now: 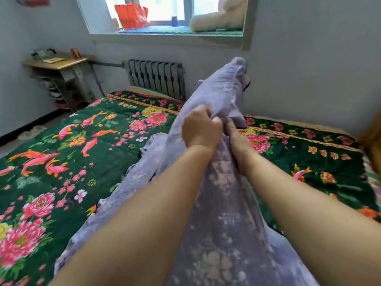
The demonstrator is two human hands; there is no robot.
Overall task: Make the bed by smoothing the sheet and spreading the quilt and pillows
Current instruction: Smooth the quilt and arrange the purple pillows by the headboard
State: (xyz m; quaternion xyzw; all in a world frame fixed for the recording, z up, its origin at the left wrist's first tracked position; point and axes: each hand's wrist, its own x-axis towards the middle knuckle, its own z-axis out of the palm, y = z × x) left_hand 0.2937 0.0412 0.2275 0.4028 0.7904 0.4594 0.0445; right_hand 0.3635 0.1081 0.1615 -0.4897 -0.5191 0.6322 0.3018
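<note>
A pale purple quilt (pixel 222 93) with a faint floral print is bunched into a long ridge, running from near me up and away over the bed. My left hand (pixel 201 129) grips a fold of it, fingers curled into the cloth. Beside it, my right hand (pixel 237 139) holds the same bunch with its fingers tucked into the fabric. Beneath lies a dark green sheet (pixel 86 145) printed with pink flowers and orange fish, spread flat over the bed. No pillow is in view.
A grey radiator (pixel 154 76) stands against the far wall under a window sill with a plush toy (pixel 220 17) and an orange basket (pixel 131 15). A small wooden desk (pixel 59 65) sits at the left. Slippers (pixel 31 132) lie on the floor.
</note>
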